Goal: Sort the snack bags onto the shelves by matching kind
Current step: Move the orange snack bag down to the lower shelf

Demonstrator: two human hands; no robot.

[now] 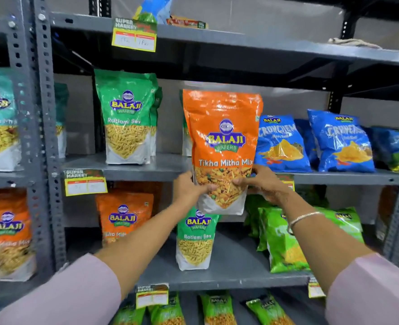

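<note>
Midway, both hands, left (189,188) and right (261,184), gripped the orange Tikha Mitha Mix bag (222,141) before the middle shelf (147,167); a green Ratlami Sev bag (195,240) stood misplaced on the lower shelf (236,275) beside orange bags (123,219).

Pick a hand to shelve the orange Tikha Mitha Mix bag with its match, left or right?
Probably left. The left hand grips the orange bag on the side nearer the matching orange bag, one shelf down and leftward. The right hand would reach across the green Ratlami Sev bag.
</note>
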